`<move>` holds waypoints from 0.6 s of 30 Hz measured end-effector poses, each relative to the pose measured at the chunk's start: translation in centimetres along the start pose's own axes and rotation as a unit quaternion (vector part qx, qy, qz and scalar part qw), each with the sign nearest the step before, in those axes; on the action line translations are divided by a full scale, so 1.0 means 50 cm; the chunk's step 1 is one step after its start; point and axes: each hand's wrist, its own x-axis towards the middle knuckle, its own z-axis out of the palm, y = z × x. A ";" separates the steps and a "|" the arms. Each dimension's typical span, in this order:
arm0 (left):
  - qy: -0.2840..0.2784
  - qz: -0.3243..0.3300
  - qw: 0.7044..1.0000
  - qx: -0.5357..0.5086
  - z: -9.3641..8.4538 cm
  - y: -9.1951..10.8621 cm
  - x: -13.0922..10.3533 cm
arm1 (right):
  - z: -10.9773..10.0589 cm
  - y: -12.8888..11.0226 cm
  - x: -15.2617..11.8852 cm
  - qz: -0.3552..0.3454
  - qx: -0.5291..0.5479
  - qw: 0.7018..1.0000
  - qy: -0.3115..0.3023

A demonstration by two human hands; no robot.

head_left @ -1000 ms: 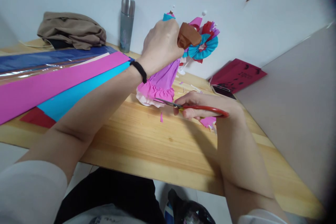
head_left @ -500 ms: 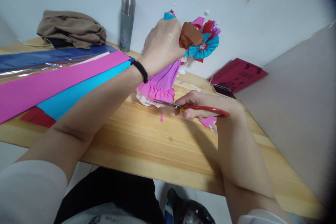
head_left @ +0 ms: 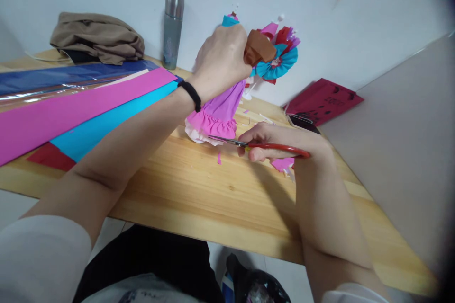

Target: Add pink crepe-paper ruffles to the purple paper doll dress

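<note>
My left hand [head_left: 225,52] is closed around the upper part of a crepe-paper figure with a purple skirt [head_left: 229,104], ruffled pink and white at its hem. The fingers themselves are mostly hidden behind the back of the hand. Blue paper shows above the knuckles, and a brown paper piece [head_left: 259,48] sticks out to the right. In my right hand [head_left: 265,139] are red-handled scissors [head_left: 280,147], their blades pointing left at the white hem. Whether the blade tips touch the paper, I cannot tell.
Pink [head_left: 88,109] and blue [head_left: 117,120] paper sheets lie at left. Behind stand a grey flask [head_left: 173,33], a brown cloth [head_left: 99,38] and paper flowers [head_left: 277,62]. A phone [head_left: 304,123] and red bag [head_left: 325,102] are at right. Pink scraps [head_left: 283,164] lie about.
Almost nothing differs. The whole view has shifted very slightly; both hands, the scissors and the figure keep their places relative to each other.
</note>
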 end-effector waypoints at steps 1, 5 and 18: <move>-0.001 0.001 1.000 -0.007 0.001 -0.001 0.000 | 0.000 0.000 0.000 0.002 -0.001 1.000 -0.001; -0.012 0.002 0.999 -0.040 0.002 -0.002 0.001 | -0.002 0.000 0.001 0.005 -0.010 1.000 -0.003; 0.057 0.029 0.996 0.056 0.004 -0.003 0.005 | -0.003 -0.004 -0.001 -0.012 -0.032 0.999 0.006</move>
